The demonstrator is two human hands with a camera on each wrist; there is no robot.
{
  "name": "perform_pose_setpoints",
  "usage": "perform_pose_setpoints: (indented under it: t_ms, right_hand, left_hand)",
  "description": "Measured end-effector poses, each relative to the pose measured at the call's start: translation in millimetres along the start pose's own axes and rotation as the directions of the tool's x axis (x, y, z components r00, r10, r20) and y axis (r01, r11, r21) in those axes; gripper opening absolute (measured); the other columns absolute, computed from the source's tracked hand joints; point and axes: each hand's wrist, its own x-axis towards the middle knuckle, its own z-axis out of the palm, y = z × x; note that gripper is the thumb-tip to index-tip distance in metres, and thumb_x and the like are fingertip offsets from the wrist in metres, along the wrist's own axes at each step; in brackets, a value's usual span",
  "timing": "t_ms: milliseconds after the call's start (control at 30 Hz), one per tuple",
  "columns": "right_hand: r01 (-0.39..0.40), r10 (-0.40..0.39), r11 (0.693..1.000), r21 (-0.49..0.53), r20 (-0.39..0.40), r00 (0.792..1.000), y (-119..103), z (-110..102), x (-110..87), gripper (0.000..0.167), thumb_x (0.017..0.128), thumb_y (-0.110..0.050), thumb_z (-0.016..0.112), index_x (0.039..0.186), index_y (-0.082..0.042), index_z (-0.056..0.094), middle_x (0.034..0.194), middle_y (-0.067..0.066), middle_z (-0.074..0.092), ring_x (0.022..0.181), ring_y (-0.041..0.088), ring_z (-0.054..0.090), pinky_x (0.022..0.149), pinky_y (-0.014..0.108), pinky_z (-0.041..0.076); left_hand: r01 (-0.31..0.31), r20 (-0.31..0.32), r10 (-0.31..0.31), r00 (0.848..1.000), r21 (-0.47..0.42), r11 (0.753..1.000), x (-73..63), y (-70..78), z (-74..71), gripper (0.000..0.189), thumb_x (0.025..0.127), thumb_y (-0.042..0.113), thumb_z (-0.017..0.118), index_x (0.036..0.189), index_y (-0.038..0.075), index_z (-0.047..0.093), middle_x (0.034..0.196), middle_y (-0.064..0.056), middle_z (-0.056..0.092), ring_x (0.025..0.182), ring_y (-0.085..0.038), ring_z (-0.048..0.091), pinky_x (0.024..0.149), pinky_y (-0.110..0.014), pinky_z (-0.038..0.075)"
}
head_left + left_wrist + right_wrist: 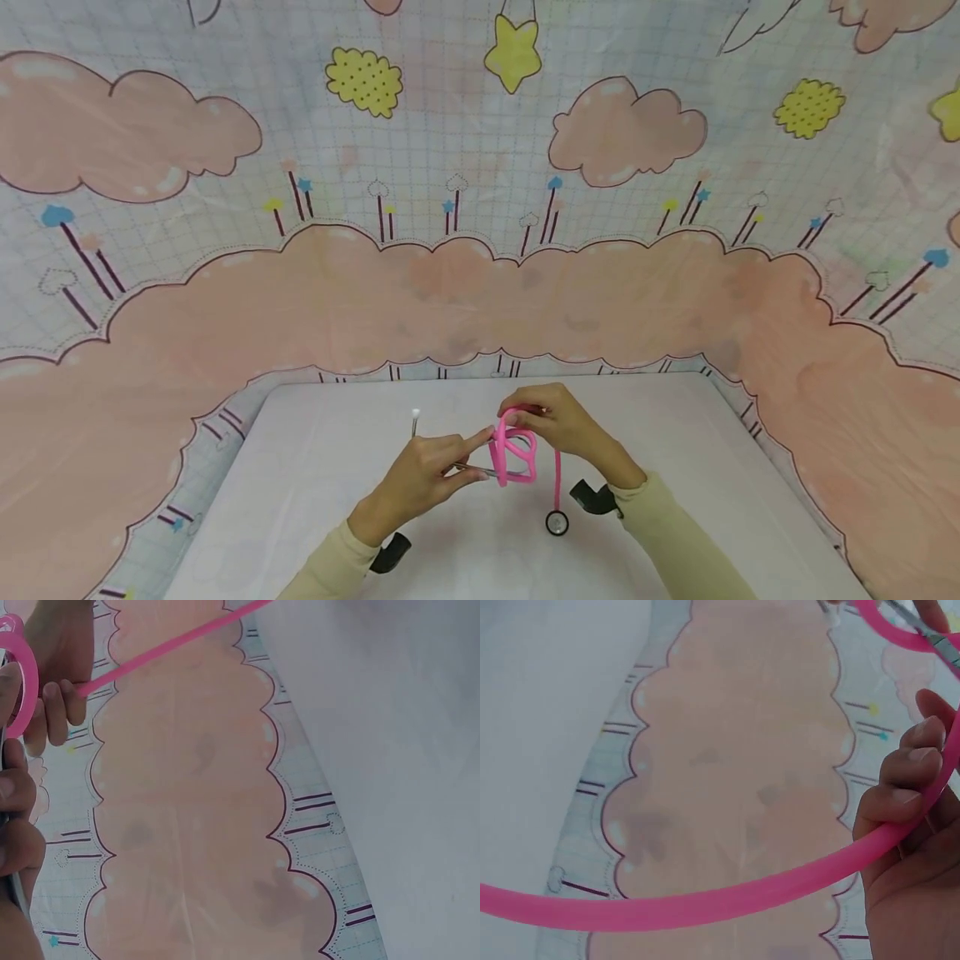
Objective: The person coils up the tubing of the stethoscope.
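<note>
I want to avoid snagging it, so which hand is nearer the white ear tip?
Left. The left hand is close by, with the ear tip showing just beyond its knuckles; the right hand is farther away, gripping the pink tubing.

We seem to be in a small draped nook, closed in by printed cloth [495, 308]; whether it belongs to a home, a nursery or a studio, we cannot tell. The print is childlike: we see a pink cloud [127, 125] at ten o'clock, a yellow star [513, 52] at twelve and a dotted yellow puff [810, 108] at two. A plain white table [480, 546] spreads at six o'clock, and the cloth wraps its far side from nine round to three. Creases show it is fabric.
</note>
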Motion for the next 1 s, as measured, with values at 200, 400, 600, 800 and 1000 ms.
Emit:
perform_pose_setpoints:
  t_ms: [200,400,600,800,1000]
  right_hand:
    - [-0.039,0.035,0.986,0.164,0.027,0.999,12,8,0.6,0.016,0.097,-0.011,0.06,0.104,-0.002,0.072,0.092,0.014,0.071,0.077,0.008,0.06,0.068,0.025,0.056]
    - [-0.099,0.087,0.972,0.212,0.065,0.994,13,16,1.4,0.024,0.099,-0.012,0.057,0.114,0.001,0.07,0.106,0.017,0.072,0.094,0.012,0.067,0.083,0.026,0.056]
    - [-0.181,0.172,0.97,0.163,0.07,0.983,15,21,1.0,0.025,0.098,-0.015,0.059,0.115,0.0,0.071,0.107,0.015,0.074,0.096,0.016,0.069,0.084,0.025,0.055]
    - [-0.232,0.225,0.966,0.118,0.073,0.972,17,22,0.4,0.023,0.098,-0.016,0.059,0.112,-0.005,0.073,0.105,0.011,0.075,0.093,0.015,0.068,0.082,0.023,0.055]
    - [-0.263,0.253,0.949,0.175,0.077,0.964,22,29,-1.5,0.023,0.099,-0.014,0.059,0.116,-0.005,0.071,0.113,0.014,0.072,0.101,0.022,0.065,0.086,0.025,0.054]
  left_hand:
    - [0.009,-0.022,-0.01,1.0,-0.008,1.0,0.6,-0.1,2.4,0.062,0.082,0.027,0.078,0.138,0.01,0.058,0.064,0.005,0.053,0.055,-0.001,0.041,0.056,-0.003,0.032]
    - [0.043,-0.038,-0.043,0.998,-0.009,0.999,-1.1,-0.7,3.0,0.063,0.087,0.031,0.073,0.142,0.01,0.053,0.066,0.003,0.052,0.057,0.001,0.036,0.055,-0.004,0.03]
    - [0.067,0.004,-0.067,0.998,-0.003,0.998,-3.1,-2.8,4.7,0.061,0.085,0.028,0.076,0.139,0.01,0.056,0.066,0.005,0.051,0.058,0.002,0.037,0.056,-0.003,0.031]
    - [0.15,0.069,-0.149,0.986,-0.003,0.989,-6.2,-5.3,6.9,0.059,0.085,0.03,0.075,0.139,0.014,0.057,0.067,0.007,0.049,0.059,0.003,0.037,0.057,-0.004,0.034]
    - [0.217,0.039,-0.216,0.976,-0.042,0.975,-6.5,-6.2,9.7,0.065,0.084,0.028,0.076,0.143,0.017,0.053,0.069,0.006,0.051,0.061,0.001,0.04,0.057,-0.006,0.036]
